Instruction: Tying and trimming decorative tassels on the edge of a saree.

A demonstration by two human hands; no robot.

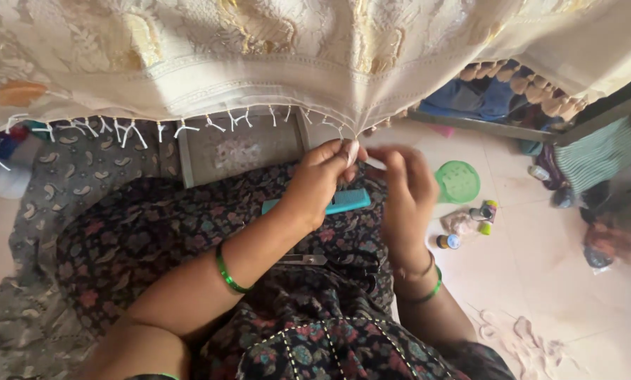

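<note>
Pinching a white tassel on the cream cloth's edge at twelve o'clock, the left hand holds tight while the right hand curls beside it—one hard tug could snap those thin threads.

The cloth runs off the top edge. The left hand hides the comb's middle, and the small bottles are too blurred to tell apart.

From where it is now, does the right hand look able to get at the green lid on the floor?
Probably yes. The right hand is at the cloth's fringe, and the green lid lies just to its right on bare floor with nothing between them, though its fingers are busy.
</note>
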